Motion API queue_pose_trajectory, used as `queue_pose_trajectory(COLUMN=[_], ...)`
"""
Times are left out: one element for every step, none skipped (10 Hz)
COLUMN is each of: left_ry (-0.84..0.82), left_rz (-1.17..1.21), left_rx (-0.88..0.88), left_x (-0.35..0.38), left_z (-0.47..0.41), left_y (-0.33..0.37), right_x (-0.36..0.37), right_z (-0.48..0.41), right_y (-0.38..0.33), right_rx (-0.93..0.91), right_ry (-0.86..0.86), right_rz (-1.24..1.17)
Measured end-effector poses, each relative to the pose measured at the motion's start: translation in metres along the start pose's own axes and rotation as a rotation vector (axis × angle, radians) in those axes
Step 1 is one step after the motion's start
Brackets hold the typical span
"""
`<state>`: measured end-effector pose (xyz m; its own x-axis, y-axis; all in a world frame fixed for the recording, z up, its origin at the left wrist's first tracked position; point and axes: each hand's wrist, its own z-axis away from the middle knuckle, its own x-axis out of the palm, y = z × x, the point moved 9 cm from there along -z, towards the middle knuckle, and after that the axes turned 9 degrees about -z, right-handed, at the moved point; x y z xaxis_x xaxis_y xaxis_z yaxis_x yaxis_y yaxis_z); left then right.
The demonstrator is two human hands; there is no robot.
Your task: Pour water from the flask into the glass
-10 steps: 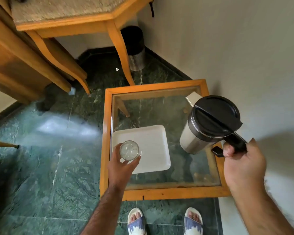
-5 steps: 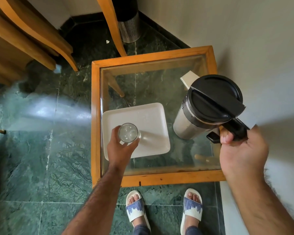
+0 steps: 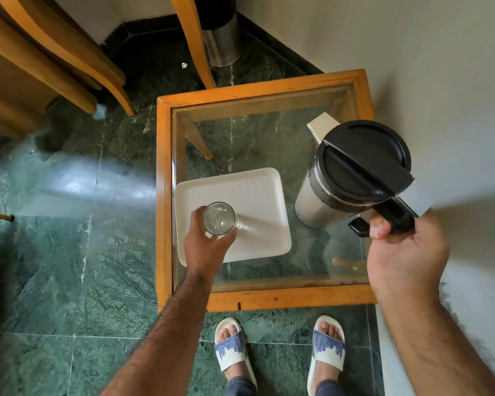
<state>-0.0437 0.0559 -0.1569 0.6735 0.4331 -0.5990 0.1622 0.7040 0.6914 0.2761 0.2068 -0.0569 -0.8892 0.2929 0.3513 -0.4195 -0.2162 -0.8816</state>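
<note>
The left hand (image 3: 205, 247) wraps its grip around a clear drinking glass (image 3: 219, 218), holding it over the near left part of the white square tray (image 3: 257, 192), which lies toward the near left corner of the glass-topped surface (image 3: 249, 95). Whether the glass rests on the tray or hangs just above it cannot be told. It looks empty or nearly so.

To the right, the steel flask (image 3: 352, 175) is roughly upright, off the glass top near the right edge, well apart from the glass. The right hand (image 3: 403, 252) has its grip closed on the black handle (image 3: 395, 215).

No water is flowing, so the pour is not yet begun. To do it well, the spout should probably come over the mouth of the glass before tilting, the glass kept steady and level, and the tilt slow, since the black lid (image 3: 363, 158) hides the water level.

The flask has a brushed metal body and a wide black lid with a raised bar across it.
</note>
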Motion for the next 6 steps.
queue_pose_trajectory(left_ry=[-0.002,0.002,0.004,-0.008,-0.05,-0.012], left_rz=[-0.017,-0.027,-0.055,-0.097,-0.152,-0.266], left_rx=[0.006,-0.006,-0.001,0.019,0.039,0.135], left_x=[0.001,0.001,0.001,0.0,-0.004,-0.021], left_z=[0.001,0.001,0.0,0.001,0.008,0.021], left_y=[-0.003,-0.007,-0.006,-0.003,0.003,0.02], right_x=[0.004,0.001,-0.002,-0.005,-0.005,0.002], right_z=[0.001,0.005,0.009,0.008,0.008,0.011], right_y=[0.007,0.008,0.008,0.011,0.006,-0.033], right_rx=[0.046,0.014,-0.032,-0.018,-0.038,-0.212], right_ry=[-0.003,-0.024,-0.014,0.033,0.013,-0.011], right_rz=[-0.109,-0.085,-0.078,-0.086,-0.068,0.094])
